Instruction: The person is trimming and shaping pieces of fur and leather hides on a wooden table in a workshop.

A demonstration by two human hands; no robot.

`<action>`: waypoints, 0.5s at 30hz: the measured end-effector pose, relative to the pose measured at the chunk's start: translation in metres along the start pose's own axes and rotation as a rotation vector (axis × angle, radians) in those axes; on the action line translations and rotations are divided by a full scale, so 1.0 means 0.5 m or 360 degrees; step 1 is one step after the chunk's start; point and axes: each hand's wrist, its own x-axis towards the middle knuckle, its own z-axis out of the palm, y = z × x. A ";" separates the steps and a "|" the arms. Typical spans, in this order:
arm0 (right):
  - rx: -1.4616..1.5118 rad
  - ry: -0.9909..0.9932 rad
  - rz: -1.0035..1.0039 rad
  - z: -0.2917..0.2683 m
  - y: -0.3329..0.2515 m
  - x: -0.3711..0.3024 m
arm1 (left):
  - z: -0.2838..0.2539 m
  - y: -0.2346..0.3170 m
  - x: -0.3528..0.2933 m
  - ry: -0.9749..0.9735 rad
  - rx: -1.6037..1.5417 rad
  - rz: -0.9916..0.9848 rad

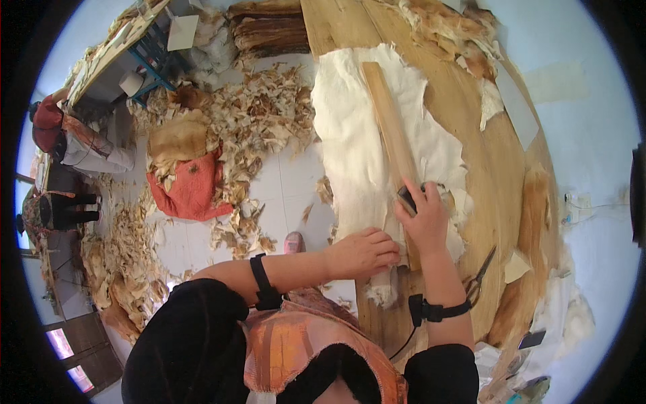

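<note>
A pale hide lies spread with its whitish skin side up, ragged at the edges. A long wooden strip lies lengthwise across it. My right hand is closed around a small dark tool at the strip's near part; the tool's working end is hidden, so its kind does not show. My left hand lies flat over the hide's near end, its slightly bent fingertips beside the strip. Fur shows at the hide's near edge.
The hide rests on a wooden table. Scissors lie right of my right forearm. Brown pelts lie at the far end. Hide scraps cover the floor to the left, around a red cloth bundle. Two people are at far left.
</note>
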 end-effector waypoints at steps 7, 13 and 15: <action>-0.0028 0.0009 0.0057 0.000 0.011 -0.003 | -0.002 0.011 0.005 0.0034 -0.0051 0.0008; 0.0134 0.0067 0.0093 -0.011 0.005 0.011 | -0.010 0.018 0.005 0.0003 0.0045 -0.0028; 0.0191 0.0123 0.0088 -0.022 0.006 0.005 | -0.008 0.024 0.005 -0.0006 0.0067 -0.0053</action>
